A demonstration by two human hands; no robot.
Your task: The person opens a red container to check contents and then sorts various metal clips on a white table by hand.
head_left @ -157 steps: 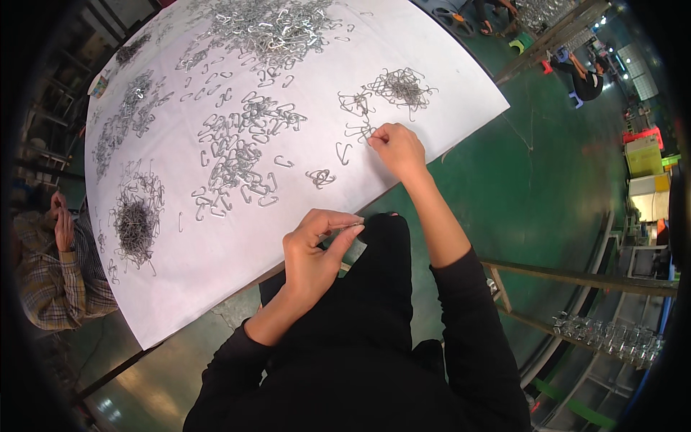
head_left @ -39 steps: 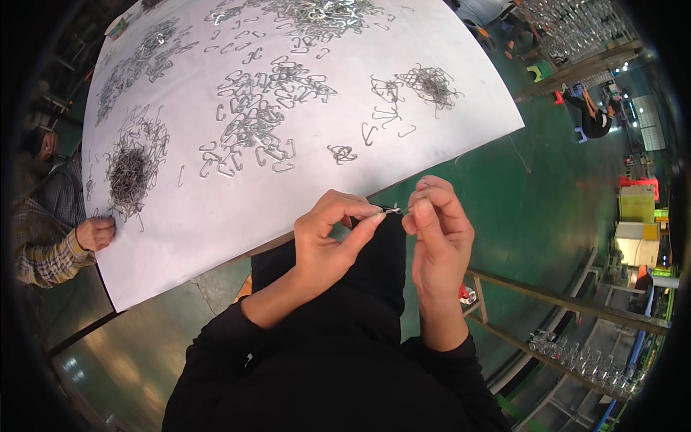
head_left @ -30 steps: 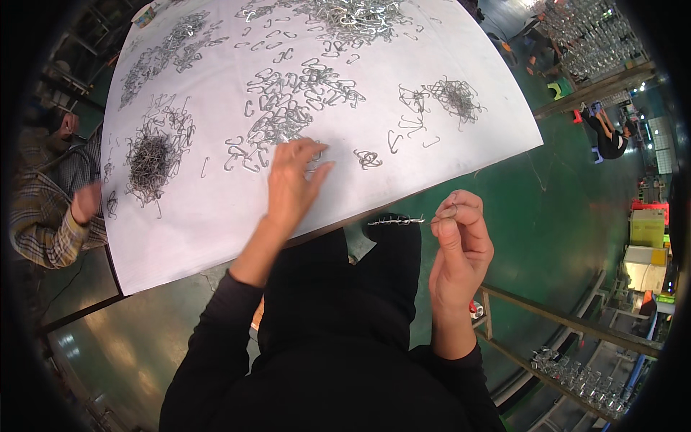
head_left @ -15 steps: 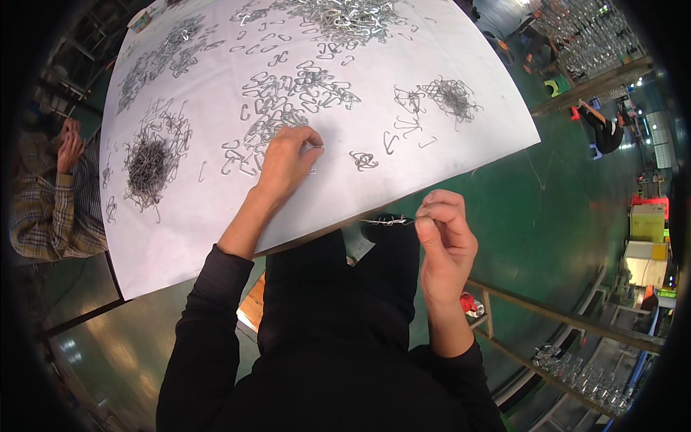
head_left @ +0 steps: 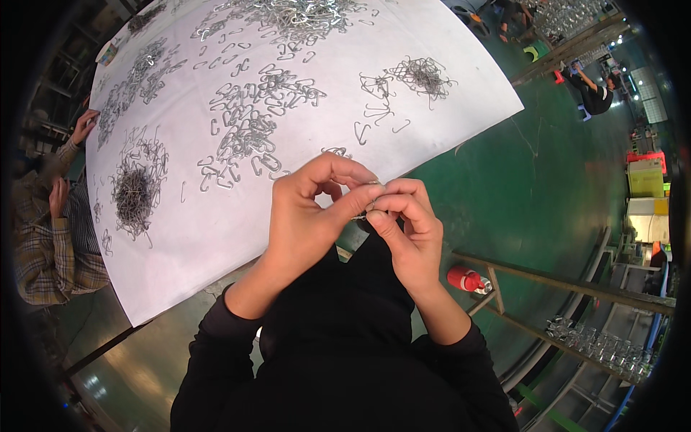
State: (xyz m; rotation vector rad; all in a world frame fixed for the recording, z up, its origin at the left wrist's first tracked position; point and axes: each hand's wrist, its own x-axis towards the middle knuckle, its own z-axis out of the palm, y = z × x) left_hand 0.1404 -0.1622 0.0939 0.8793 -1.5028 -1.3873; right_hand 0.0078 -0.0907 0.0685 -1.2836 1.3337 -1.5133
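Note:
My left hand (head_left: 306, 212) and my right hand (head_left: 410, 234) meet over my lap, just off the table's near edge, with fingertips touching. My right hand pinches a short, thin metal wire piece (head_left: 359, 217), of which only a bit shows between the fingers. My left thumb and index finger are pinched together at the same spot; what lies between them is hidden. Beyond my left hand, a heap of bent silver wire clips (head_left: 245, 137) is spread on the white tabletop (head_left: 216, 248). A few thin wire hooks (head_left: 338, 153) lie partly hidden behind my left hand.
A larger clip heap (head_left: 295, 14) lies at the far side. Dark tangles of thin wire hooks sit left (head_left: 134, 193) and right (head_left: 426, 78). A co-worker in a plaid sleeve (head_left: 65, 241) sits at the left edge. A red container (head_left: 464, 279) stands by a wooden rail (head_left: 561, 283).
My left hand has left the clip heap and come down to meet my right hand. My right hand has shifted left with the wire piece. The view has turned slightly.

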